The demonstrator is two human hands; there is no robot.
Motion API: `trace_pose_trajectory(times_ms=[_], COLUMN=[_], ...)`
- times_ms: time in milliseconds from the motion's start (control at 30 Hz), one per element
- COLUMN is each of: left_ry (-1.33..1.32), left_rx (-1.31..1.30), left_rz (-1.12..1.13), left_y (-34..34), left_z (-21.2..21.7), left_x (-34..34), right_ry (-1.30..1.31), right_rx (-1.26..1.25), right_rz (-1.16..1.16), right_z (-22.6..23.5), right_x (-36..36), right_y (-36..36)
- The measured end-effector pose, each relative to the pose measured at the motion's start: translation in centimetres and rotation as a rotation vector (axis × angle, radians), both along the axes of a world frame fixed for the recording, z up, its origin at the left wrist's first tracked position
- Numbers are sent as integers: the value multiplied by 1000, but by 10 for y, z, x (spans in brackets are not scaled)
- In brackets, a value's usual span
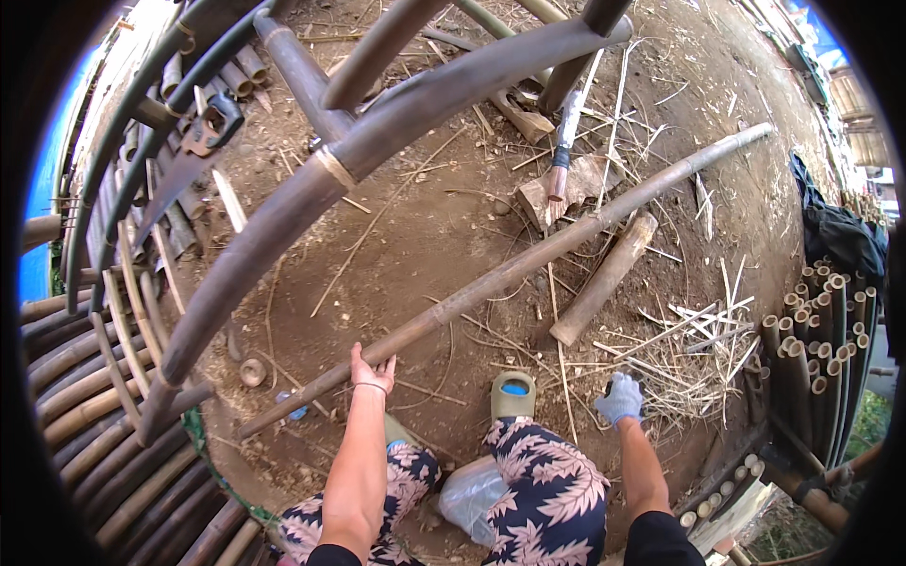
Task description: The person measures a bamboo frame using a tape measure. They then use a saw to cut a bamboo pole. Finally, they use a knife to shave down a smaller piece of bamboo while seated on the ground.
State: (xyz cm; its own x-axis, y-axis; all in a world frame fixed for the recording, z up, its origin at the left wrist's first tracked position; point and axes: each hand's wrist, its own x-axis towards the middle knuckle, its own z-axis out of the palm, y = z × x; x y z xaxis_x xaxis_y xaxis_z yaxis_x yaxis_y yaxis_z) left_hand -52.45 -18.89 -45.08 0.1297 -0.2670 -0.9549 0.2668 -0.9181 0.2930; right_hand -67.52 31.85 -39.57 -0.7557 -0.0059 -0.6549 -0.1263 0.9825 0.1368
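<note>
A long brown bamboo pole (491, 281) slants from the lower left to the upper right. My bare left hand (374, 368) grips it near its lower end, fingers wrapped round from beneath. Off to the right, clear of the pole, my right hand (620, 401) wears a pale grey glove. Its fingers look curled; a dark patch shows at them, too small to name. Beyond the pole, a large knife (561, 160) with a wooden handle lies against a wooden block (590, 179). A short thick bamboo piece (606, 278) rests on the ground on the pole's near side.
A curved bamboo frame (255, 226) rises over the left and top. A handsaw (193, 156) hangs at the far left, above stacked poles (113, 462). Thin bamboo strips (684, 368) lie heaped at right, near upright cut bamboo tubes (821, 349). A plastic bag (469, 498) sits between my legs.
</note>
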Motion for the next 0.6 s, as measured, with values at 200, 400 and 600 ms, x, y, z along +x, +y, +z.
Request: trace_pose_trajectory(times_ms=[200, 400, 600], left_ry=[67, 167, -316], left_rx=[26, 137, -1562], left_rz=[-255, -817, -1689], left_y=[23, 26, 27], left_z=[-73, -53, -6], left_x=[3, 8, 3], right_ry=[718, 1070, 705], right_rx=[-330, -661, -467], right_rz=[-25, 343, -142], right_z=[-65, -53, -97], right_x=[-37, -251, -329], right_y=[-56, -249, -318])
